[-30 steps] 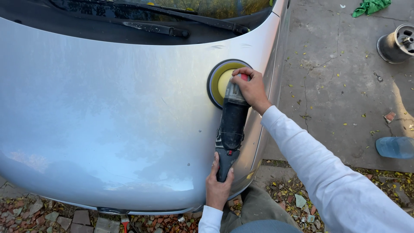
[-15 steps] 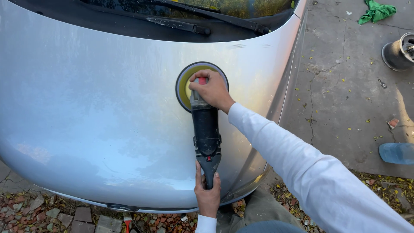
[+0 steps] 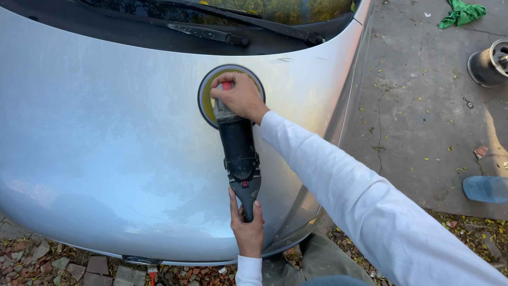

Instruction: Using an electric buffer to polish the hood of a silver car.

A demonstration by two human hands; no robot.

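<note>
A black handheld polishing machine (image 3: 238, 151) lies flat on the silver car hood (image 3: 106, 148), its round yellow pad (image 3: 207, 100) pressed on the paint. My right hand (image 3: 239, 96) grips the machine's head, over the pad. My left hand (image 3: 246, 225) holds the rear handle near the hood's front edge. Both arms wear white sleeves.
Black wiper blades (image 3: 211, 33) and the windscreen lie at the top. On the concrete to the right are a green rag (image 3: 461, 14), a round metal can (image 3: 489, 64) and a blue object (image 3: 486, 188). Bricks and dry leaves (image 3: 63, 265) cover the ground below the hood.
The polisher and both hands have slid leftward across the hood, away from its right edge toward the middle.
</note>
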